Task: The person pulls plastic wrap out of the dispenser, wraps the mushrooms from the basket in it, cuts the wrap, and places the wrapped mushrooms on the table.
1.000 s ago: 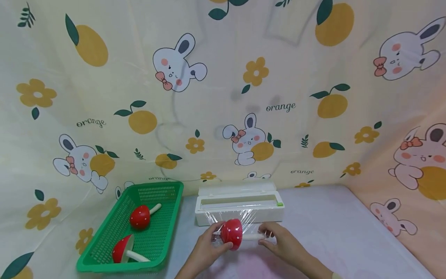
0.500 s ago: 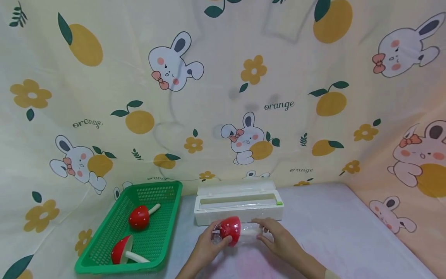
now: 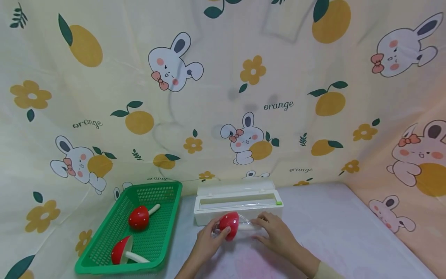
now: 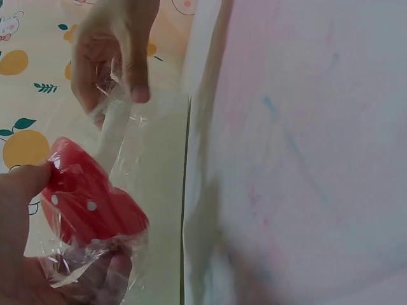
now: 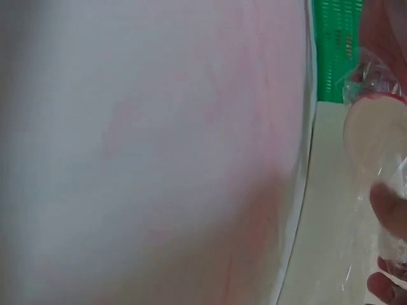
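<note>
My left hand (image 3: 208,240) grips the white-dotted red cap of a toy mushroom (image 3: 229,226) loosely wrapped in clear plastic wrap (image 4: 70,267). Its thumb presses the cap, and bunched film lies by the fingers at the cap's top. The pale stem points right, toward my right hand (image 3: 277,236). In the left wrist view the right fingers (image 4: 86,82) curl at the film around the stem's end. The right wrist view shows the cap's pale underside (image 5: 375,133) through the film, with the right thumb (image 5: 389,210) beside the stem.
A green plastic basket (image 3: 175,217) at the left holds a red toy mushroom (image 3: 139,218) lying on its side and another mushroom (image 3: 121,250) near its front. Behind my hands stands a white plastic-wrap dispenser (image 3: 209,217) with its lid raised. A patterned curtain (image 3: 216,97) closes off the back.
Both hands have lifted the mushroom slightly and moved it a little away from me. The film that stretched up toward the dispenser now lies folded around the stem. The basket mushrooms stay put.
</note>
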A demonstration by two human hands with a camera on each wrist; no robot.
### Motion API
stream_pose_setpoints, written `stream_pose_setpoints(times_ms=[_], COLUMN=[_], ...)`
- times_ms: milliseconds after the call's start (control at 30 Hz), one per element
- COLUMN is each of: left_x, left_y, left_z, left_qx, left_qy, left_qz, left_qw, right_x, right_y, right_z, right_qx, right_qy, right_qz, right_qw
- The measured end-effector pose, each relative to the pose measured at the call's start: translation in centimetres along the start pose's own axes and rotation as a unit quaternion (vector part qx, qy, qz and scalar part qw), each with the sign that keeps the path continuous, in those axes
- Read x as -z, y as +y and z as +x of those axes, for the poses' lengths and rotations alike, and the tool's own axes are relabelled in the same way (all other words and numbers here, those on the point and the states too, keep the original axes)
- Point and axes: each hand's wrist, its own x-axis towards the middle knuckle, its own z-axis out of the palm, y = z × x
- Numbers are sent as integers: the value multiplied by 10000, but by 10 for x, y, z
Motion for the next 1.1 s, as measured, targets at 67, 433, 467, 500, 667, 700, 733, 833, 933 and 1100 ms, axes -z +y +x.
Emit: stream_pose_setpoints(times_ms=[67,433,467,500,667,700,733,833,933,1100], left_x=[1,0,0,-1,-7,-9,-10,-13,-15,-18], left_y=[1,-5,-6,-7,-8,-7,-6,-6,-5,-3], left_z=[1,5,7,8,13,13,13,13,13,15], left_qx=[-2,-624,-730,-816,-853,-826,-812,-888,-950,-932], left_qy=[94,313,275,223,-1,-26,-37,-19,11,8], left_qz=[56,1165,1189,1198,1202,1190,1184,1207,1207,1250], left_qw=[9999,9907,9898,9892,9891,9894,9896,9887,9881,9878], right_x=[-1,-5,-6,-7,-10,-9,-9,-8,-7,-8], right_y=[1,4,4,4,7,9,10,15,19,24], right_z=[4,9,10,11,12,11,11,10,10,9], right_qx=[76,110,107,88,-206,-281,-361,-674,-999,-1217], right_qy=[116,-45,-76,-125,-755,-924,-1098,-1562,-1764,-1838], right_qz=[-112,-190,-195,-196,43,109,193,511,829,1011], right_qw=[9998,9997,9997,9997,9969,9953,9931,9841,9757,9701])
